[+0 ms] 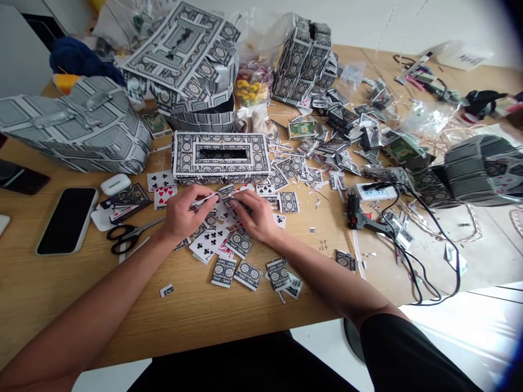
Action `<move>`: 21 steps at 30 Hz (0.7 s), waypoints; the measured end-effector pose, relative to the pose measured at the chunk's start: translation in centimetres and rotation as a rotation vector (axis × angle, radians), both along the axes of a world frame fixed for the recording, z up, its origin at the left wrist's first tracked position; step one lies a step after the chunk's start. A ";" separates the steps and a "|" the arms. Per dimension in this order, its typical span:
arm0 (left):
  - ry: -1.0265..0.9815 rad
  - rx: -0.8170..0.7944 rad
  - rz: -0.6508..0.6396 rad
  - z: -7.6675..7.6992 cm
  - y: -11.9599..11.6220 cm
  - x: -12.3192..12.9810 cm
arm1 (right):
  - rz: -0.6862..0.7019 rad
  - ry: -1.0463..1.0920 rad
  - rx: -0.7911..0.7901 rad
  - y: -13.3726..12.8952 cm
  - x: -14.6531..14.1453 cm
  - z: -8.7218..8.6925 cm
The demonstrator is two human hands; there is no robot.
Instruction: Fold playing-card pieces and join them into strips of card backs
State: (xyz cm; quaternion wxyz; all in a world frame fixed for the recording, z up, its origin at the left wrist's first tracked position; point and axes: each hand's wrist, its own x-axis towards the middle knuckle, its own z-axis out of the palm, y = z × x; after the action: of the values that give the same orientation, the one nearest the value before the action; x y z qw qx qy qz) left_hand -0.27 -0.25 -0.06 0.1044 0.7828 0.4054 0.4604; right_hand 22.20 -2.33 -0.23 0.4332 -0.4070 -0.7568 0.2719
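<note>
Between my two hands is a folded playing card (226,191) with a dark patterned back. My left hand (188,213) pinches its left side, thumb and fingers pressed together. On the other side, my right hand (256,215) grips it with bent fingers. Loose playing cards (209,243) lie face up beneath the hands. Folded card pieces (248,275) are scattered nearer to me. Just beyond my hands stands a rectangular box (220,173) built from folded cards, with a dark slot in its top. Scissors (133,234) rest beside my left wrist.
A phone (67,220) and a white earphone case (115,184) lie at left. At right is a black glue gun (368,216) with looping cables. Larger woven card pieces, including a bag-like one (90,130), stand at the back. A heap of folded cards (343,122) spreads behind right.
</note>
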 end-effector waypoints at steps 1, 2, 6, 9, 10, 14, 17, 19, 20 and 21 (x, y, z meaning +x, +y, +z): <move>-0.025 -0.028 0.000 0.0 -0.1 0.1 | 0.013 -0.004 0.000 0.0 0.1 0.0; -0.045 -0.051 0.005 0.0 -0.3 0.1 | 0.028 -0.007 0.001 0.0 0.1 0.0; -0.035 -0.055 0.086 0.0 -0.7 0.2 | 0.089 -0.033 0.000 -0.2 0.2 0.3; 0.005 -0.052 0.121 0.1 -0.8 0.2 | 0.112 -0.062 0.004 -0.3 0.1 0.6; 0.016 -0.048 0.121 0.1 -0.8 0.2 | 0.113 -0.070 0.006 -0.3 0.1 0.6; 0.043 0.014 0.082 -0.1 -0.8 0.1 | 0.113 -0.097 0.009 -0.3 0.0 0.5; 0.048 0.064 0.047 -0.2 -0.9 0.2 | 0.115 -0.100 0.030 -0.3 0.1 0.4; 0.049 0.080 0.038 -0.3 -0.9 0.3 | 0.113 -0.092 0.046 -0.3 0.1 0.4; 0.050 0.083 0.037 -0.3 -1.0 0.3 | 0.114 -0.087 0.050 -0.3 0.2 0.4; 0.053 0.084 0.040 -0.2 -1.0 0.3 | 0.115 -0.084 0.050 -0.3 0.1 0.5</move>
State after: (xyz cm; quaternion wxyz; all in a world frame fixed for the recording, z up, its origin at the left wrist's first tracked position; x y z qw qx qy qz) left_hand 0.08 -1.22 -0.31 0.0514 0.7901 0.4039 0.4583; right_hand 22.35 -2.59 0.22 0.3948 -0.3631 -0.8029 0.2603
